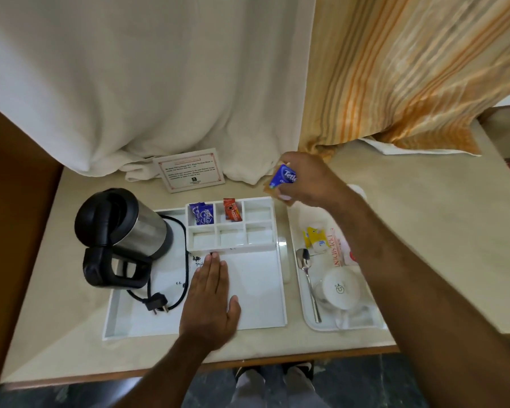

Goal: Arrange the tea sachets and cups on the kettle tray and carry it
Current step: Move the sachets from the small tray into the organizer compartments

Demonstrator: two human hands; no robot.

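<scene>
The kettle tray (256, 293), white, sits on a beige countertop (424, 231). On its left part stands a steel electric kettle (121, 231) with black lid and handle; its black cord and plug (159, 301) lie loose on the tray floor beside it. At the tray's far end is a six-compartment sachet organiser (231, 223). The far-left compartment holds purple creamer sachets (201, 214); the far-middle holds a red Nescafé sachet (232, 209); the remaining four appear empty.

The left hand (211, 301) lies flat and open, palm down, on the tray floor, fingertips touching the organiser's near wall; it holds nothing.

The right hand (306, 181) hovers above the organiser's far-right corner, fingers pinched on a blue Tetley tea sachet (283, 175), held clear of the tray.

Just right of the kettle tray is a second white tray (309, 322), partly hidden by the right forearm. It carries a white cup (340, 290) turned upside down, a metal teaspoon (308, 278), yellow sachets (314, 235) and a white packet with red print (336, 245).

Behind the trays a printed notice card (189, 169) leans against a white curtain (144, 83); a striped orange curtain (409, 69) hangs to the right.
</scene>
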